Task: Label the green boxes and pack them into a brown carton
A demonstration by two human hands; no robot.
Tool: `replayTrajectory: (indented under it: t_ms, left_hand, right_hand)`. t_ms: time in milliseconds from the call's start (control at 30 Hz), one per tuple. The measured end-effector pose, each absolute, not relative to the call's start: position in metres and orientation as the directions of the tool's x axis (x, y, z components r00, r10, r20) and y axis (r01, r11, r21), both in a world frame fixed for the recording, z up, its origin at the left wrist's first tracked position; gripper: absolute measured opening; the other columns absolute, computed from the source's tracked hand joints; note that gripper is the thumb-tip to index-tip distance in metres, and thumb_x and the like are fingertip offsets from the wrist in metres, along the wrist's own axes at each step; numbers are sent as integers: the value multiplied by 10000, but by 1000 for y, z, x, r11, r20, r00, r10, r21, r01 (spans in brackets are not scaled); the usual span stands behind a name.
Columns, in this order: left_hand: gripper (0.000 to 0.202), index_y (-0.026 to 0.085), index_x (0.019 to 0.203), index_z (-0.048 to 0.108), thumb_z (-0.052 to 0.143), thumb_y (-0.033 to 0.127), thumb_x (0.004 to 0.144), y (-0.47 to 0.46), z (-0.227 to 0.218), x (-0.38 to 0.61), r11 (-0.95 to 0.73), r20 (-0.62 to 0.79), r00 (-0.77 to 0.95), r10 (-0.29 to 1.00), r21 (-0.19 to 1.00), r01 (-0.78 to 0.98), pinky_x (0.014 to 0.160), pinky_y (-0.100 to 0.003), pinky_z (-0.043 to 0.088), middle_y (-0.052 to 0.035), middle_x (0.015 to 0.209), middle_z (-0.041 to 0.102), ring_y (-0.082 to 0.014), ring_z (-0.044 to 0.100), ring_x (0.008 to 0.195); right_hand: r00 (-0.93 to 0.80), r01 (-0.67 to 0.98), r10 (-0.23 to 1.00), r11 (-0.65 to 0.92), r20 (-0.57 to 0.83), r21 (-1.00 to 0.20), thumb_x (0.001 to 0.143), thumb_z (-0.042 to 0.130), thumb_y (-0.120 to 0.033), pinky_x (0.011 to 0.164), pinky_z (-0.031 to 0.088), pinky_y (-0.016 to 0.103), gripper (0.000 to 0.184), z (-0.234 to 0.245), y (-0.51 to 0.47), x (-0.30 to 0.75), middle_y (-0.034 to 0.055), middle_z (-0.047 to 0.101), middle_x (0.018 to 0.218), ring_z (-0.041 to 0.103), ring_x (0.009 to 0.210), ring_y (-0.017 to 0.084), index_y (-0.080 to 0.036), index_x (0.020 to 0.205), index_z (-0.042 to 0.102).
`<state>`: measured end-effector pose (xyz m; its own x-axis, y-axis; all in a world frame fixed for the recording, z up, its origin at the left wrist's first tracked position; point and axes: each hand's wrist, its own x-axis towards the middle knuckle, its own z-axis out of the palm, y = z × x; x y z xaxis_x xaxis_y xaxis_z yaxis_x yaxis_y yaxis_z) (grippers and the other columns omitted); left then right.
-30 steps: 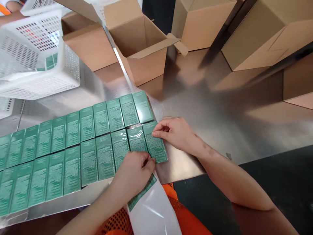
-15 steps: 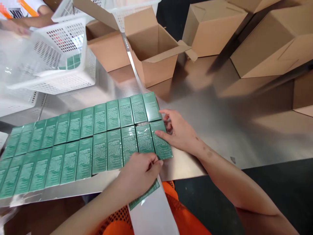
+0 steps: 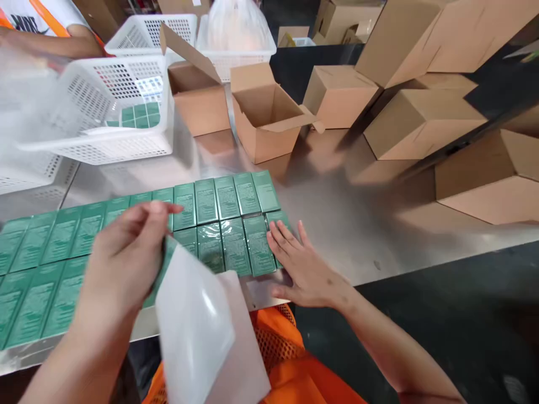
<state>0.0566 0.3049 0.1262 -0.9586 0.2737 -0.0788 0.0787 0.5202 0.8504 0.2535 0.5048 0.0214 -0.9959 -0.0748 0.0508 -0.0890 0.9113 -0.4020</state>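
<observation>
Two rows of green printed boxes (image 3: 227,197) lie side by side along the steel table's near edge. My right hand (image 3: 301,264) is stretched out, its fingers resting on the last box (image 3: 275,215) of the front row and covering much of it. Over the middle of the rows, my left hand (image 3: 130,255) pinches the corner of a glossy white sheet (image 3: 193,320) with a green part near the fingers. The sheet bends down toward my lap, where a second pale sheet (image 3: 242,348) lies. Some boxes are hidden behind my left hand.
White perforated baskets (image 3: 118,148) stand at the back left, one holding green boxes (image 3: 141,115). Two open cartons (image 3: 269,137) stand behind the rows, and more cardboard boxes (image 3: 425,126) are at the right. A co-worker's arm (image 3: 54,45) shows at the upper left.
My left hand has moved left and up, lifting the white sheet's end off the front row. My right hand has flattened onto the end box. The view has shifted.
</observation>
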Motion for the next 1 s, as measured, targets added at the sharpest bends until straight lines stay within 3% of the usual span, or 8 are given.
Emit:
replayTrajectory:
  t_ms: [133, 267, 400, 500, 700, 767, 900, 1000]
  left_hand:
    - [382, 226, 932, 701, 522, 561, 887, 347, 112, 38, 494, 46, -927, 371, 836, 239, 453, -264, 263, 51, 514, 404, -117, 334, 441]
    - [274, 229, 874, 675, 502, 434, 929, 382, 105, 39, 487, 156, -904, 399, 799, 353, 548, -307, 307, 31, 495, 482, -156, 422, 483]
    - [294, 216, 896, 652, 464, 436, 953, 408, 110, 54, 373, 269, -869, 415, 821, 432, 580, -305, 351, 18, 572, 567, -162, 506, 534]
    - [307, 195, 927, 639, 467, 448, 958, 418, 125, 62, 193, 316, -860, 401, 889, 416, 564, -280, 349, 39, 547, 513, -136, 483, 517]
    - [603, 215, 1179, 599, 846, 417, 667, 410, 151, 52, -186, 51, -607, 793, 969, -161, 639, -241, 472, 17, 787, 666, -131, 606, 672]
    - [641, 206, 1149, 625, 904, 284, 577, 404, 152, 49, -169, 29, -512, 858, 958, -230, 695, -266, 515, -10, 867, 706, -152, 641, 740]
    - [292, 189, 944, 687, 822, 284, 703, 396, 150, 54, -145, 13, -522, 853, 966, -212, 659, -257, 515, -14, 816, 713, -146, 636, 711]
    - [202, 201, 953, 706, 748, 321, 795, 391, 153, 63, -154, 57, -441, 895, 970, -186, 698, -255, 503, -16, 820, 712, -139, 627, 728]
  right_hand:
    - [-942, 8, 254, 671, 219, -742, 962, -48, -623, 1193, 199, 554, 718, 39, 521, 268, 63, 126, 1632, 119, 1497, 260, -277, 1578, 78]
    - [-623, 22, 638, 593, 453, -805, 1000, 400, -527, 1075, 417, 499, 546, 86, 504, 276, 99, 436, 1481, 435, 1354, 284, -307, 1495, 325]
    - [-663, 98, 519, 774, 540, -625, 781, 763, -507, 941, 518, 445, 664, 125, 470, 258, 103, 609, 1261, 596, 1130, 290, -252, 1341, 516]
    - [-704, 134, 461, 833, 541, -537, 794, 775, -405, 850, 559, 383, 419, 141, 470, 240, 59, 703, 1077, 671, 953, 238, -240, 1157, 645]
    - [-627, 142, 626, 677, 464, -722, 828, 700, -269, 596, 583, 300, 210, 151, 521, 233, -11, 696, 735, 663, 588, 156, -227, 1033, 699]
    - [-591, 176, 618, 726, 518, -665, 831, 678, -254, 637, 591, 340, 205, 153, 528, 234, 24, 718, 837, 689, 686, 189, -220, 1033, 698]
    - [-404, 358, 386, 901, 829, -244, 850, 576, -99, 887, 511, 510, 302, 158, 512, 231, 85, 676, 1158, 617, 1075, 301, -242, 1088, 693]
    - [-435, 207, 239, 965, 868, -162, 856, 643, -110, 895, 504, 461, 359, 162, 494, 220, 69, 683, 1138, 621, 1064, 272, -261, 1183, 642]
